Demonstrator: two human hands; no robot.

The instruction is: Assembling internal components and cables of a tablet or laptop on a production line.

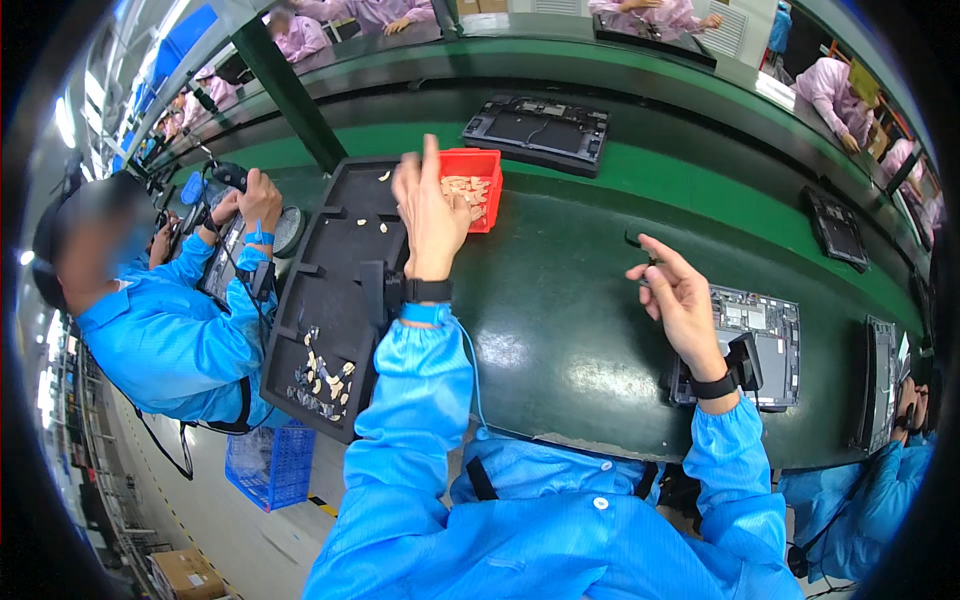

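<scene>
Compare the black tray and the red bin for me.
Size: the black tray is long and large; the red bin is much smaller.
Contents: the tray has pale pieces scattered, mostly at its near end, with dark bits among them; the bin's pale pieces lie heaped together.
Shared: both are open-topped.

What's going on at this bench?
Someone in a blue jacket works at a green bench. Their left hand is at a red bin of tan pieces; whether it touches any is unclear. The right hand pinches a small dark item near an opened laptop-like device. A black tray with scattered pieces lies to the left.
</scene>
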